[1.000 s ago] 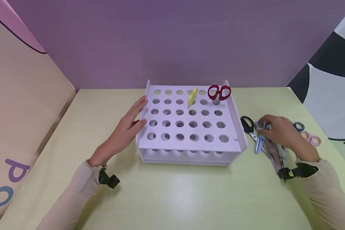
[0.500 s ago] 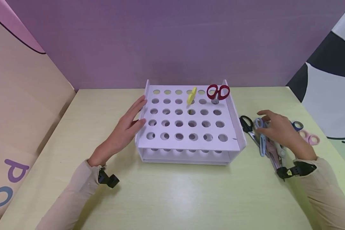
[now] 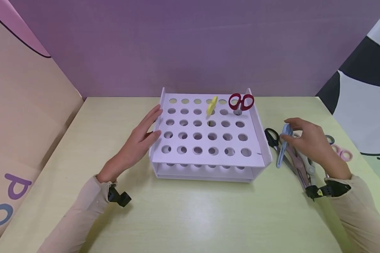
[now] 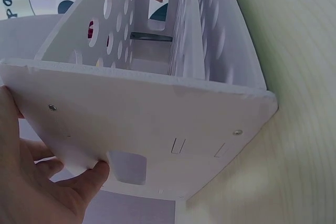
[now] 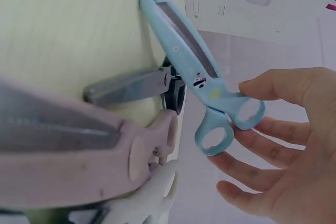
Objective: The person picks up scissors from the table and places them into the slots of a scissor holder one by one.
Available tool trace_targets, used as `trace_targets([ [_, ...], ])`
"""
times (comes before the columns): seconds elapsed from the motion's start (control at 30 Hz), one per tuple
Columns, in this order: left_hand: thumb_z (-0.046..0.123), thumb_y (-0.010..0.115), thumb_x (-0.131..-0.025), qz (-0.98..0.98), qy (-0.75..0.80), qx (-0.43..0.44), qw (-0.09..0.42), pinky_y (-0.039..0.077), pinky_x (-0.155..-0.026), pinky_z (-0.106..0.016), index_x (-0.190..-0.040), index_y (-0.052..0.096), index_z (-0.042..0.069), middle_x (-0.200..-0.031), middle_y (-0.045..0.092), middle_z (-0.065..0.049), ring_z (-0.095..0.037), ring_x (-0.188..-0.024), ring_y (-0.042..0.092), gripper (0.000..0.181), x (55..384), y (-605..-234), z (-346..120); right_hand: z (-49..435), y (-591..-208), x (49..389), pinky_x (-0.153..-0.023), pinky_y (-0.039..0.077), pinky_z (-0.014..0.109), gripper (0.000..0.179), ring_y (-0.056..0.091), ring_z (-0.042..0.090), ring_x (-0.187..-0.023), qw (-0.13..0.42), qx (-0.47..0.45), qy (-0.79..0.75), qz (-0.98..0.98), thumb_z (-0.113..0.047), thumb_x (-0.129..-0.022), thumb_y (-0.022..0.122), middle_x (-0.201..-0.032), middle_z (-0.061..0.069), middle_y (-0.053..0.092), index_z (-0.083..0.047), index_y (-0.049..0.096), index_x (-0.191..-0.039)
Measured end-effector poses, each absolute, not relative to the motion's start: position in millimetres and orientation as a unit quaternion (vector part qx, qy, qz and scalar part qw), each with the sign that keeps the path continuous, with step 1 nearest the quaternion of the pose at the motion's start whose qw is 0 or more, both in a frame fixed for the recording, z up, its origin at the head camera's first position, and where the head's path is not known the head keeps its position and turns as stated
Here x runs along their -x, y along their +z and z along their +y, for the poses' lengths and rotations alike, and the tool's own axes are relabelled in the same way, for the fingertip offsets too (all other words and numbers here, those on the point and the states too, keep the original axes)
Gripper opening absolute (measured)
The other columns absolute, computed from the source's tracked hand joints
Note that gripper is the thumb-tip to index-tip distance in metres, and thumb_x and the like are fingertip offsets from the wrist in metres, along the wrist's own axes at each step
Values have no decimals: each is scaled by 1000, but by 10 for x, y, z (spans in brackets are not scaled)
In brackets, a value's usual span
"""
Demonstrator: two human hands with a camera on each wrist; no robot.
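Note:
My right hand pinches light blue scissors by their handles, between thumb and fingers. In the right wrist view, the scissors angle with blades toward the table and their finger loops at my fingertips. My left hand rests against the left side panel of a white holed rack, thumb and fingers spread. The left wrist view shows that thumb beside a rectangular slot in the panel. Red-handled scissors and a yellow-handled item stand in rack holes.
Right of the rack lie black-handled scissors, dusty-pink scissors, white-handled scissors and light pink handles. A dark blue loop shows behind my right hand. A purple wall stands behind the table.
My right hand has lifted slightly and turned the light blue scissors edge-on, with their blades angled down to the left. My left hand and the rack stay in place.

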State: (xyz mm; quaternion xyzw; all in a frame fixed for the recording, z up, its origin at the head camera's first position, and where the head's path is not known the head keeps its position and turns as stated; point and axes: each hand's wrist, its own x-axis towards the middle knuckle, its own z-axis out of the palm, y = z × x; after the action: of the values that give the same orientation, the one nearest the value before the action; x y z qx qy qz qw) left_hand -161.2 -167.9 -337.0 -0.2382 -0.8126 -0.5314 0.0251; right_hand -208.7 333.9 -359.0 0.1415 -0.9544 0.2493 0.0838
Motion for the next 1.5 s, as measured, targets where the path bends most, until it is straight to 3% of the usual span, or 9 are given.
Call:
trace_targets([
  [0.43, 6, 48, -102, -808, -532, 249, 36, 41, -108, -40, -157, 29, 7, -166, 15, 2, -16, -148, 24, 57, 1619, -3371, -1683, 3346, -3428, 2007, -90, 42, 68, 43, 51, 52, -120, 130, -147, 261, -945, -18, -90, 72, -130, 28, 58, 2, 61, -127],
  [0.53, 7, 48, -102, -810, -528, 251, 39, 42, -106, -31, -156, 30, 7, -166, 15, 1, -16, -148, 24, 57, 1621, -3371, -1684, 3338, -3414, 1990, -94, 49, 34, 41, 56, 49, -115, 143, -146, 267, -942, -17, -90, 72, -131, 25, 58, -1, 63, -127],
  [0.63, 6, 48, -102, -810, -528, 253, 41, 41, -105, -25, -156, 30, 6, -166, 15, 1, -17, -148, 24, 57, 1618, -3370, -1688, 3315, -3420, 1982, -80, 38, 10, 40, 61, 47, -109, 149, -151, 268, -940, -17, -90, 73, -131, 23, 59, -3, 63, -126],
  [0.73, 6, 49, -102, -807, -531, 253, 40, 42, -105, -28, -156, 30, 5, -166, 15, 1, -16, -148, 24, 57, 1610, -3361, -1680, 3283, -3411, 1970, -89, 48, 27, 39, 58, 46, -114, 153, -169, 268, -936, -15, -88, 75, -133, 21, 60, -4, 65, -124],
  [0.8, 6, 49, -102, -806, -534, 253, 37, 42, -106, -34, -156, 30, 4, -166, 15, 2, -15, -148, 24, 57, 1606, -3355, -1674, 3265, -3396, 1958, -93, 47, 28, 39, 58, 46, -115, 160, -181, 265, -934, -14, -87, 76, -133, 19, 60, -6, 66, -123],
  [0.87, 6, 49, -102, -805, -536, 252, 36, 42, -107, -40, -156, 29, 4, -166, 15, 2, -14, -148, 24, 57, 1601, -3344, -1667, 3244, -3373, 1948, -97, 45, 21, 38, 58, 45, -115, 162, -195, 262, -931, -13, -87, 76, -133, 18, 60, -7, 66, -123],
  [0.97, 7, 49, -102, -805, -538, 250, 36, 41, -107, -44, -156, 30, 4, -166, 15, 2, -13, -148, 23, 57, 1597, -3341, -1669, 3202, -3343, 1928, -84, 28, -3, 38, 63, 41, -108, 172, -214, 254, -928, -12, -86, 77, -131, 14, 62, -8, 66, -123],
  [1.27, 8, 49, -102, -806, -532, 254, 40, 41, -108, -37, -156, 30, 8, -166, 16, 5, -11, -147, 24, 57, 1610, -3352, -1674, 3073, -3267, 1851, -82, 26, -2, 39, 63, 37, -106, 180, -217, 253, -926, -15, -84, 79, -135, 13, 60, -11, 69, -121],
  [1.5, 7, 48, -102, -807, -532, 252, 39, 40, -109, -40, -157, 29, 8, -166, 15, 5, -12, -147, 24, 58, 1609, -3367, -1683, 2983, -3194, 1789, -92, 29, 1, 40, 54, 24, -125, 221, -231, 272, -908, -8, -79, 81, -133, 12, 62, -9, 71, -118],
])
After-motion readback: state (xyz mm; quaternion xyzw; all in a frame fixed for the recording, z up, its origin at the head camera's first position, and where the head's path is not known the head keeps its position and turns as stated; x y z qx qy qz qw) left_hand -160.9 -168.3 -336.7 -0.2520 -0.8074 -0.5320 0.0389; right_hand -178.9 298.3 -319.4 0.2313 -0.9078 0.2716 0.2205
